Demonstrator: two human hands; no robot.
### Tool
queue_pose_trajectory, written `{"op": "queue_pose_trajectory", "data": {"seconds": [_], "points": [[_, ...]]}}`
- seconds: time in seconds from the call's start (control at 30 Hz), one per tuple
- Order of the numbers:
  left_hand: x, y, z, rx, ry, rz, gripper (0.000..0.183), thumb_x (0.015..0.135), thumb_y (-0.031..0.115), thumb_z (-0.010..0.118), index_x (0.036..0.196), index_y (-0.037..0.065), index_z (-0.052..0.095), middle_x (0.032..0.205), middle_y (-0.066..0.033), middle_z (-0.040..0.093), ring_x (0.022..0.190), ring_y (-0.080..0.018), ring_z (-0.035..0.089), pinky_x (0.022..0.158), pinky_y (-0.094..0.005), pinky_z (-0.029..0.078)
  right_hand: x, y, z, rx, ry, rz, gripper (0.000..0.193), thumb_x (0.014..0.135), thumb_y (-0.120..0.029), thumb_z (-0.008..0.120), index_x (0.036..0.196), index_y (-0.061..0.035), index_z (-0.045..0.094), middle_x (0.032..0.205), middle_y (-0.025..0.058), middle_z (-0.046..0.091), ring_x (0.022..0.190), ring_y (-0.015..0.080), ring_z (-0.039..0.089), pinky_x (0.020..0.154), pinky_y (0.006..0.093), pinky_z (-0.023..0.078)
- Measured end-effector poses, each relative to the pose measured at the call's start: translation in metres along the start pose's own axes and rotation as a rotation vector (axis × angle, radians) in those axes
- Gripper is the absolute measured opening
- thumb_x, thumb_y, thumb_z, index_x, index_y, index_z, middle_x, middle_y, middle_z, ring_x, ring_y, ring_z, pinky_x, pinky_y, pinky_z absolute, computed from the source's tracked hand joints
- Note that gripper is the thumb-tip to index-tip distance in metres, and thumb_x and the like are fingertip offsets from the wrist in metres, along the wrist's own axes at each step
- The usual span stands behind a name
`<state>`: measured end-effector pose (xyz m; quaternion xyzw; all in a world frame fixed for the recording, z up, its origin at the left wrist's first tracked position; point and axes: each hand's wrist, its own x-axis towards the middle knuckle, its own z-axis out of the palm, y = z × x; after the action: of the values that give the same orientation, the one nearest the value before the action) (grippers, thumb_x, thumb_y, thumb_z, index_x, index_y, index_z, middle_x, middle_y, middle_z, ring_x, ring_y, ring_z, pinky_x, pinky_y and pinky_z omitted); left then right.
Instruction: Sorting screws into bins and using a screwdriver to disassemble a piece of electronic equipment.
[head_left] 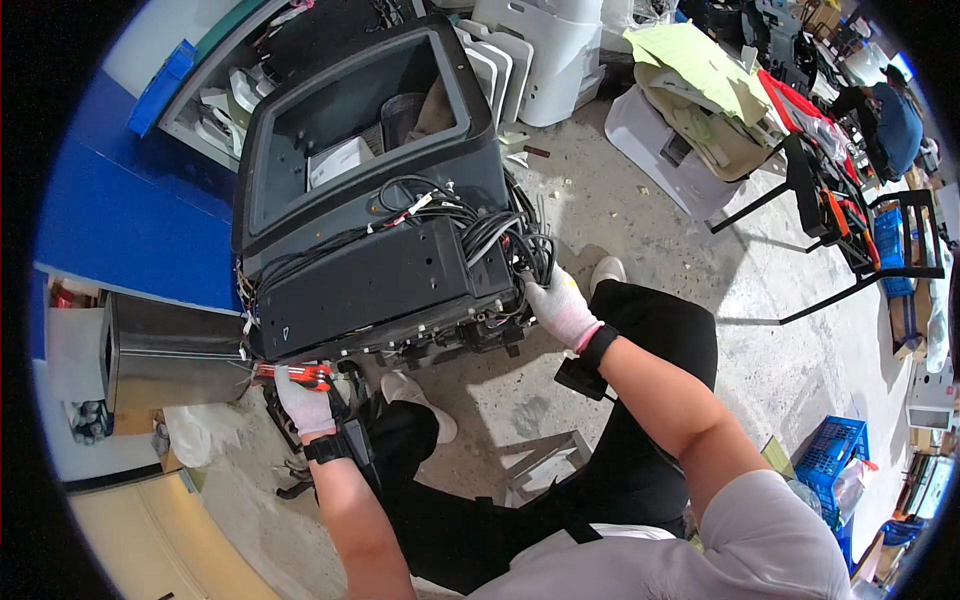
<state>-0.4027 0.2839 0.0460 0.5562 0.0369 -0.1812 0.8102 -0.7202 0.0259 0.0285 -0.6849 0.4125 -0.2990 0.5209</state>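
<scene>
A dark grey machine housing (365, 285) with a deep open bin stands before me. Black cables (495, 235) lie coiled along its top and bunch at its right corner. My right hand (562, 308), in a white-and-pink glove, is closed on the cables at that corner; its fingertips are partly hidden. My left hand (305, 405), gloved alike, grips red-handled pliers (308, 375) just below the housing's left front corner. The tool's tip points left, close to thin loose wires. Small connectors line the housing's near edge.
A grey metal box (180, 350) stands at the left beside a blue panel (130, 220). White plastic covers (550, 50) are stacked behind. A black-framed stand (810, 190) holds tools at the right, near a blue crate (832, 460). A person (895, 125) sits in the far right.
</scene>
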Motion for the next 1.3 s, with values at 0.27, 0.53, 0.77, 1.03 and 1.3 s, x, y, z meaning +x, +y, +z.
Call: {"op": "queue_pose_trajectory", "data": {"seconds": [0.27,0.53,0.77,1.03,1.3], "points": [[0.023,-0.011,-0.027,0.001,-0.011,-0.018,0.031,0.094,0.040,0.041,0.101,0.012,0.051,0.078,-0.0093,0.063,0.056,-0.0274,0.059,0.044,-0.0370,0.045,0.000,0.000,-0.001,-0.131,-0.032,0.073,0.037,0.085,-0.019,0.056,0.118,-0.0030,0.052,0.099,0.0246,0.063,0.097,0.0412,0.059,0.083,0.0412,0.047],[-0.024,0.015,0.000,-0.090,0.081,0.107,0.030,0.092,0.025,0.055,0.112,0.003,0.052,0.104,-0.0081,0.059,0.096,-0.0255,0.058,0.092,-0.0437,0.049,-0.009,-0.031,-0.028,-0.775,-0.325,0.175,0.059,0.087,-0.054,0.047,0.104,0.0009,0.060,0.090,0.0234,0.066,0.088,0.0373,0.064,0.077,0.0436,0.049],[-0.097,0.048,-0.010,-0.134,-0.018,-0.079,0.020,0.090,0.023,0.056,0.088,0.003,0.054,0.085,-0.0089,0.059,0.084,-0.0221,0.060,0.084,-0.0405,0.051,-0.050,-0.043,-0.021,-1.089,-0.774,-0.040,0.056,0.089,-0.057,0.040,0.086,-0.0095,0.071,0.073,0.0151,0.066,0.075,0.0314,0.065,0.071,0.0398,0.052],[-0.216,-0.002,0.042,0.667,-0.650,-0.631,0.021,0.086,0.024,0.061,0.084,0.003,0.061,0.070,-0.0027,0.063,0.060,-0.0117,0.060,0.059,-0.0272,0.048,-0.096,-0.057,0.035,-0.072,-1.088,-0.156,0.064,0.094,-0.055,0.036,0.118,0.0014,0.055,0.101,0.0247,0.063,0.100,0.0362,0.060,0.087,0.0398,0.046],[-0.212,-0.029,0.036,0.676,-0.874,-0.787,0.019,0.088,0.020,0.059,0.087,0.001,0.060,0.075,-0.0041,0.061,0.069,-0.0123,0.059,0.065,-0.0277,0.048,-0.115,-0.061,0.058,0.200,-0.801,0.223,0.035,0.101,-0.027,0.040,0.107,0.0034,0.057,0.096,0.0093,0.064,0.090,0.0161,0.060,0.083,0.0290,0.047]]}}
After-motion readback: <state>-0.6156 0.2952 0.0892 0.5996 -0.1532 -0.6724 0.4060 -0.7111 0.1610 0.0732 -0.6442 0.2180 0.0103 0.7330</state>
